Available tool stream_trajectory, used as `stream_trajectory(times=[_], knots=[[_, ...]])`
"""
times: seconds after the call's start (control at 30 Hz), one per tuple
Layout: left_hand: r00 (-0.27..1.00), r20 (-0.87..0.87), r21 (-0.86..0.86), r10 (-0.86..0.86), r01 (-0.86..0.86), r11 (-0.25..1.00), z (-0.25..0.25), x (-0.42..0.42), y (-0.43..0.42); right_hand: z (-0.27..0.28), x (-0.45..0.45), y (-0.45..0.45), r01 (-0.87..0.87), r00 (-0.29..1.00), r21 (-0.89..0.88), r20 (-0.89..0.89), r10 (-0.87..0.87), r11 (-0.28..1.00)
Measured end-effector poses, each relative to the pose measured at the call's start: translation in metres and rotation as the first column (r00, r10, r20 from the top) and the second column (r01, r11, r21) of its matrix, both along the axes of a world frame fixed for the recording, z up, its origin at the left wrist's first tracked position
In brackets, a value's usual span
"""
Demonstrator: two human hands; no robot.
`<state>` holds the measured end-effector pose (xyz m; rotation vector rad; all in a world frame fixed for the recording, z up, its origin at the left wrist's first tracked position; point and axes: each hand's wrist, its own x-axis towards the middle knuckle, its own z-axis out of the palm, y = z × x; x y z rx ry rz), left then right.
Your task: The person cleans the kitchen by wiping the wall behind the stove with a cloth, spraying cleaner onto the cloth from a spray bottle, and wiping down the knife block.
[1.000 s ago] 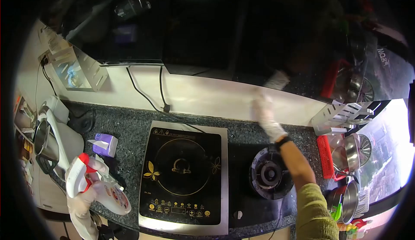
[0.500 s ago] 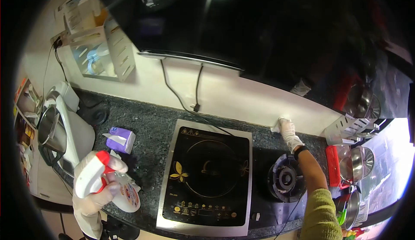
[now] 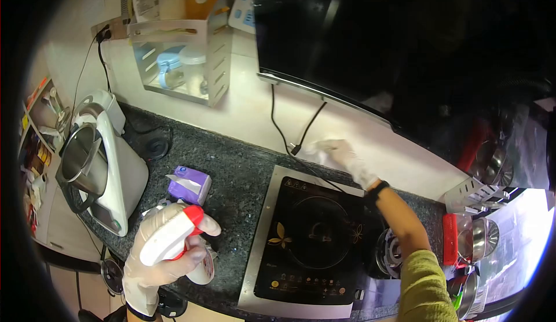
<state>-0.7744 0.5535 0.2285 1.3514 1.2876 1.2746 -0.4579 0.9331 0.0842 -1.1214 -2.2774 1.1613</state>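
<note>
My left hand, in a thin whitish glove, is wrapped round a white spray bottle with a red nozzle and trigger. It holds the bottle above the front left of the dark countertop. My right hand, gloved too, reaches across the induction cooktop to the white wall. Its fingers press a white wipe against the wall, just right of a hanging black plug. Motion blurs the wipe's outline. A purple tissue pack lies on the counter beyond the bottle.
A white food processor with a steel jug stands at left. Above it hangs a wall rack with containers. A dark range hood overhangs the back. Right of the cooktop are a gas burner, a red container and steel bowls.
My right hand has moved left along the wall with the wipe, from behind the burner to behind the cooktop. The view has shifted left; the left hand still holds the spray bottle.
</note>
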Motion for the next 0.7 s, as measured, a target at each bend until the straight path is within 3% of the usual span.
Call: stream_trajectory(times=[0.07,0.17,0.23,0.3,0.37,0.4,0.47,0.57,0.6,0.67,0.7], knots=[[0.998,0.063,-0.064,0.017,-0.013,0.998,0.006,-0.003,-0.004,0.013,0.024,0.008,0.308,0.949,0.001,-0.078,-0.307,0.951],[0.998,0.051,-0.085,0.024,-0.019,0.996,0.002,-0.011,0.000,0.076,0.009,-0.014,0.292,0.884,0.004,-0.382,-0.268,0.956],[1.000,0.024,-0.121,-0.001,0.004,0.993,0.010,-0.010,0.002,0.000,0.025,0.060,0.213,0.813,-0.110,-0.532,-0.239,0.971],[0.999,0.020,-0.132,-0.027,0.029,0.991,0.015,-0.010,0.003,-0.016,0.014,0.061,0.228,0.865,-0.115,-0.431,-0.255,0.967],[0.998,0.041,-0.120,-0.053,0.058,0.991,0.017,-0.014,0.002,-0.031,-0.004,0.025,0.318,0.947,0.008,-0.048,-0.317,0.948],[0.999,0.012,-0.071,-0.039,0.040,0.997,0.014,-0.017,0.001,-0.047,0.004,0.023,0.312,0.950,0.011,-0.025,-0.311,0.950],[0.999,-0.045,0.025,-0.005,0.006,1.000,0.003,-0.025,-0.001,-0.067,0.022,0.024,0.296,0.955,0.011,0.023,-0.296,0.955],[1.000,0.014,-0.005,0.003,-0.003,1.000,0.008,-0.031,-0.008,-0.033,0.035,0.001,0.376,0.840,0.183,0.346,-0.418,0.908],[0.999,-0.039,-0.025,-0.020,0.019,1.000,0.012,-0.036,-0.011,-0.028,0.046,0.001,0.355,0.857,0.233,0.306,-0.415,0.905],[0.999,0.045,-0.038,-0.008,0.010,0.999,0.012,-0.038,-0.016,-0.025,0.068,0.003,0.313,0.888,0.337,0.228,-0.399,0.888],[0.996,0.089,-0.046,-0.006,0.010,0.999,0.010,-0.039,-0.017,-0.005,0.058,-0.011,0.223,0.946,0.378,0.139,-0.293,0.898]])
